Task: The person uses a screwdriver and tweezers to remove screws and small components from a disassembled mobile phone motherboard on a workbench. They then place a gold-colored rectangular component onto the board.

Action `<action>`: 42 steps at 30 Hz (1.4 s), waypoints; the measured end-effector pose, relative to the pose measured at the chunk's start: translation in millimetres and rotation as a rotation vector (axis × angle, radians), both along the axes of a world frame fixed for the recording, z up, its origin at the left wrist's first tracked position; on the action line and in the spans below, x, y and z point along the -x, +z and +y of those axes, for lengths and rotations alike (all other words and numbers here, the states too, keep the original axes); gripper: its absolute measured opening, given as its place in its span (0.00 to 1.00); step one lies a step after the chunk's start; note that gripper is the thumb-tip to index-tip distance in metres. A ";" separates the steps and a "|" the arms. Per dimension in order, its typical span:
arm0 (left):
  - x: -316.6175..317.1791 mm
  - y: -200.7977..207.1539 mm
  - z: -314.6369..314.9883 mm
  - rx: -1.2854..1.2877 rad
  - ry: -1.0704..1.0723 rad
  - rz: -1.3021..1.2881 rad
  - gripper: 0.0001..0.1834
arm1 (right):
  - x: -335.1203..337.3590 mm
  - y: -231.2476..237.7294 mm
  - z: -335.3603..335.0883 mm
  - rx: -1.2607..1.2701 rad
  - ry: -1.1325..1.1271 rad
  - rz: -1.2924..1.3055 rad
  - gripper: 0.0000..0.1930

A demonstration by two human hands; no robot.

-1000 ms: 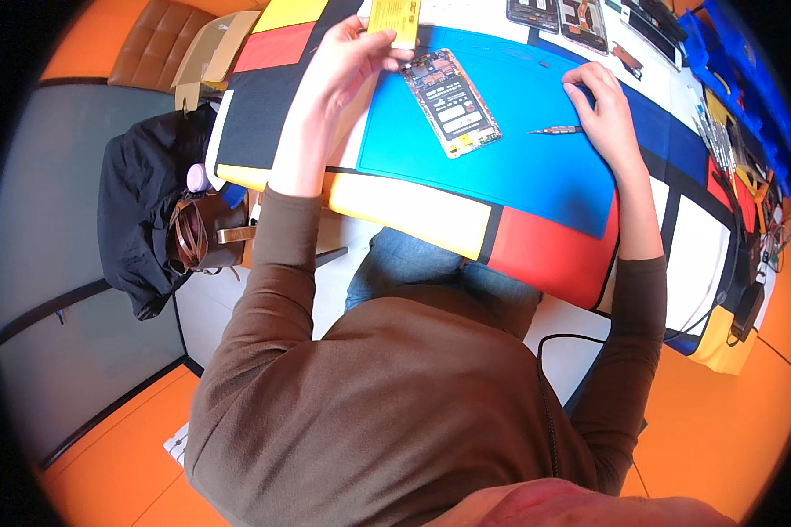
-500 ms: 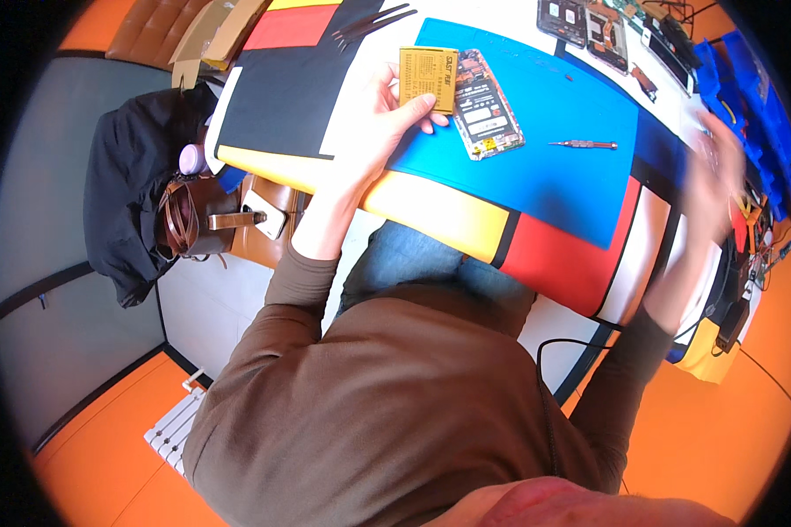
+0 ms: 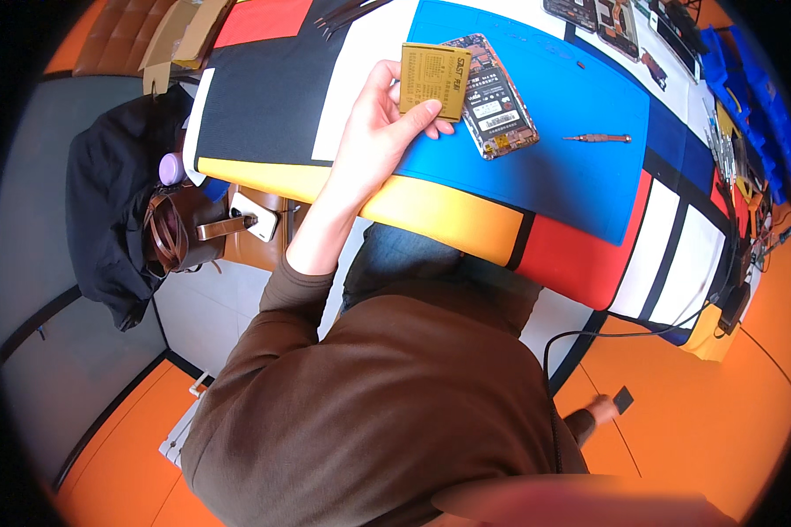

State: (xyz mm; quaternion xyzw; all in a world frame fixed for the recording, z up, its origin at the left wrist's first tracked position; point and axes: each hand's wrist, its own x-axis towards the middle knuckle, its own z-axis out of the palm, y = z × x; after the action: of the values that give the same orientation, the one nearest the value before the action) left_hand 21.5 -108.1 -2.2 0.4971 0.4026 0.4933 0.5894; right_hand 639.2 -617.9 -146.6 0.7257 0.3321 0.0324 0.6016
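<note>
My left hand (image 3: 380, 132) grips a gold phone battery (image 3: 431, 83) between thumb and fingers, its printed face turned up. Just right of it, an opened phone (image 3: 499, 114) lies on the blue mat (image 3: 580, 189), with its inner board and a dark battery exposed; the gold battery overlaps part of it from this angle. A slim screwdriver (image 3: 598, 138) rests on the mat to the phone's right. Low on the right, beyond the table, my right hand (image 3: 601, 410) is down at my side with a small dark flat piece (image 3: 623, 400) at its fingertips.
Black tweezers (image 3: 347, 16) lie at the far left of the table. Phone parts (image 3: 620, 31) sit at the far right, near blue bins (image 3: 756, 105) and several tools. A black cable (image 3: 580, 334) hangs by the front right edge. A bag (image 3: 180, 224) stands left.
My right hand has swung from above the table's right side down beside my body, where a dark flat piece now shows at its fingers. My left hand still holds the gold battery.
</note>
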 end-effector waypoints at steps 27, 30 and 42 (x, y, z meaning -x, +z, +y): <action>-3.8 -0.3 1.2 0.019 0.127 -0.167 0.34 | 12.2 126.2 177.1 -2.862 0.187 0.015 0.02; -1.9 -2.6 2.2 0.045 0.121 -0.207 0.33 | 23.5 140.1 204.6 -2.837 -0.002 -0.037 0.03; -1.5 7.5 2.1 0.051 0.130 -0.094 0.37 | 30.3 132.5 241.8 -2.947 -0.026 0.102 0.04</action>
State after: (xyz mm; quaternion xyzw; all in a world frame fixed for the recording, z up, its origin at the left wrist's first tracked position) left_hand 23.0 -106.0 5.3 0.4312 0.4181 0.5430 0.5869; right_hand 608.9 -376.1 -14.1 0.6723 0.0140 0.3033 -0.6752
